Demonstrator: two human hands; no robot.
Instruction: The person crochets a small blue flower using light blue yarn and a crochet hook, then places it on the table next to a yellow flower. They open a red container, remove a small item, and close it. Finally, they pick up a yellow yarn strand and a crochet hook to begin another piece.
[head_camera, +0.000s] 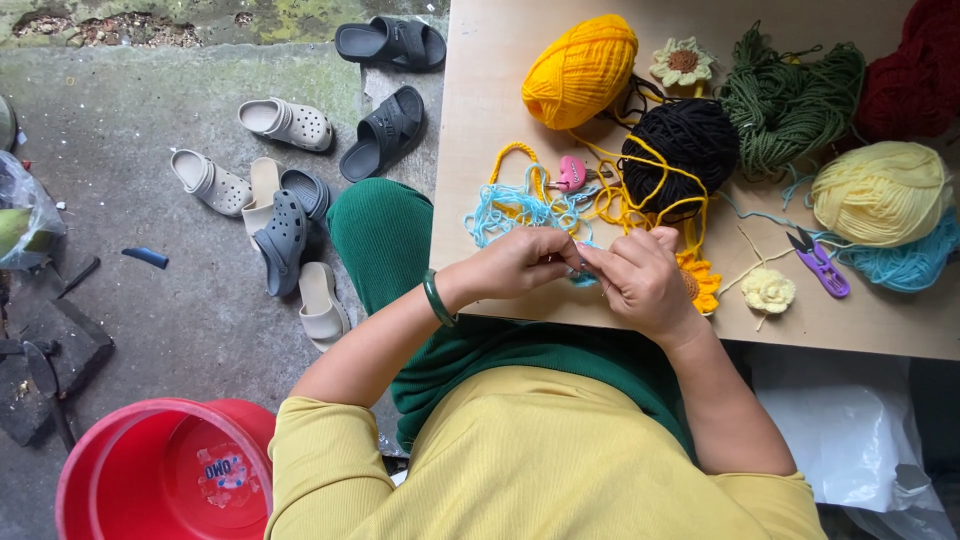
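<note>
Head view: left hand (520, 262) and right hand (640, 280) on light-blue yarn (510, 210).

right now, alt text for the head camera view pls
Seen from above, a person's left hand and right hand meet over a wooden table, working light blue yarn. Yellow, black, green and cream yarn balls lie beyond; sandals and a red bucket sit on the floor.
</note>
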